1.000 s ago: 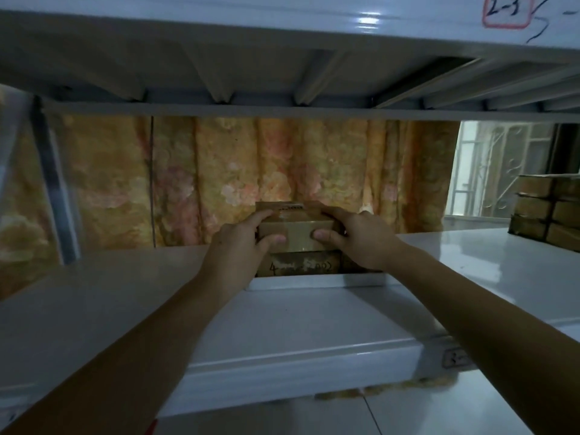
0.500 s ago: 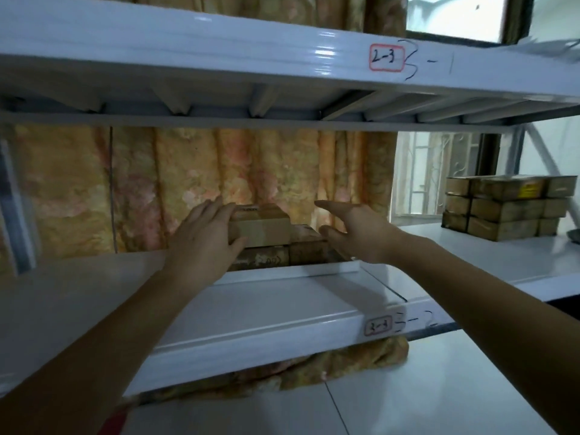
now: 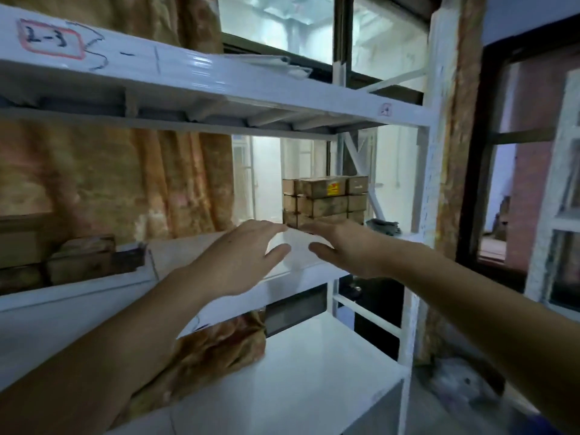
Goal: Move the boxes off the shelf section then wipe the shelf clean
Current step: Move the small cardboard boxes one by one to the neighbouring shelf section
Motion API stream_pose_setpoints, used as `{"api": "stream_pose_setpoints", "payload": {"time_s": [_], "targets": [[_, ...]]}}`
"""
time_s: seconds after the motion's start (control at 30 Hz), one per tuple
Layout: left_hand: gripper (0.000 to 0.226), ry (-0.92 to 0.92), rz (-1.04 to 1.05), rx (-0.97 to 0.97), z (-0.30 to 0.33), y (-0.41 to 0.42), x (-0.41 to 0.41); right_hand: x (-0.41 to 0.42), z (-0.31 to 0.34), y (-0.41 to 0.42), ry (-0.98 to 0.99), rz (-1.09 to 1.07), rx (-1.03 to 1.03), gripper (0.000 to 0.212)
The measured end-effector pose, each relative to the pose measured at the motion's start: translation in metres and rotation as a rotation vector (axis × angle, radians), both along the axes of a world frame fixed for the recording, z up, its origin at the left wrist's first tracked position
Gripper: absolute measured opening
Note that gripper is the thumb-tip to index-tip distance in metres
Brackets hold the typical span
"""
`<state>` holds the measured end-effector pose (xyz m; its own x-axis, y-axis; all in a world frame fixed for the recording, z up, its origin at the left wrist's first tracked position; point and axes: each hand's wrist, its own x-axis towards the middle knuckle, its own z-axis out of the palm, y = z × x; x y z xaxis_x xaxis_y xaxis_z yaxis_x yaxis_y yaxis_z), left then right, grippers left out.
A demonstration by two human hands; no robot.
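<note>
Cardboard boxes (image 3: 326, 200) stacked beyond both hands, left (image 3: 241, 255) and right (image 3: 348, 249), each grip spread, holding nothing.

a white metal shelf (image 3: 314, 262) bears stacked cardboard boxes (image 3: 324, 202) far right, more boxes (image 3: 81, 259) left.

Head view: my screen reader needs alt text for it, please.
Both the left hand and the right hand, open and empty, reach along a white shelf toward a stack of cardboard boxes at its far right end. More boxes sit at the left.
</note>
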<state>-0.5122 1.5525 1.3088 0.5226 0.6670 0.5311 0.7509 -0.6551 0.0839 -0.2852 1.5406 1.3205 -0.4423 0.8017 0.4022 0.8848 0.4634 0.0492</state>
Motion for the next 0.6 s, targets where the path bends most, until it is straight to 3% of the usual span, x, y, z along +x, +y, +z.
{"api": "stream_pose_setpoints", "payload": {"time_s": [0.23, 0.43, 0.6], "targets": [[0.048, 0.073, -0.001, -0.025, -0.011, 0.043, 0.092, 0.098, -0.011, 0.036, 0.028, -0.059, -0.021, 0.048], [0.039, 0.150, 0.016, 0.025, 0.008, 0.113, 0.125, 0.140, -0.005, 0.099, 0.071, -0.040, 0.015, 0.045], [0.043, 0.097, 0.095, 0.084, 0.043, 0.173, 0.137, 0.166, 0.018, 0.166, 0.086, -0.016, 0.013, 0.030]]}}
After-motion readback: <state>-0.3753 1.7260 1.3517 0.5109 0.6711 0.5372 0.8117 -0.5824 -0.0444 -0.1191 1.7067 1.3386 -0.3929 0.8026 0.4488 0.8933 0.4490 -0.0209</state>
